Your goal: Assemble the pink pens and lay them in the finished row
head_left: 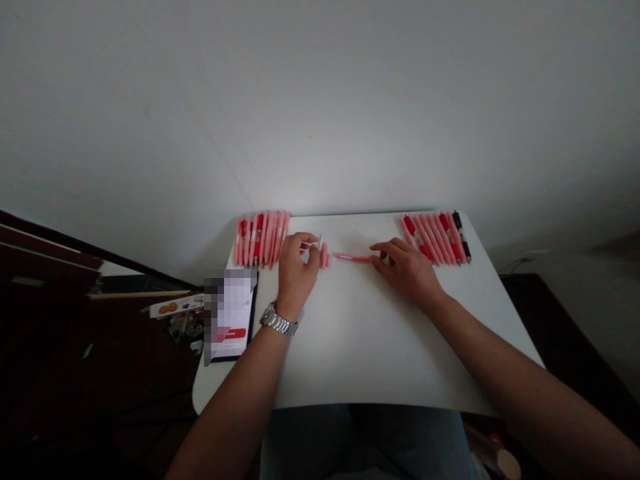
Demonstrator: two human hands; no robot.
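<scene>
In the head view my left hand (299, 263), with a metal watch (278, 319) on its wrist, is closed in a pinch. A thin whitish stick (321, 241) shows upright at its fingertips; its kind is too small to make out. Just right of those fingers are short pink pieces (325, 257), apparently pen parts. My right hand (404, 268) pinches the right end of a pink pen (350, 257), which lies roughly level and points toward my left hand. A narrow gap separates the pen's tip from the pink pieces.
A row of pink and red pens (265, 240) lies at the table's back left. Another row (435, 239), ending with a black pen (462, 237), is at the back right. A tablet (233, 320) rests by the left edge of the white table (380, 360). Behind stands a wall (320, 120).
</scene>
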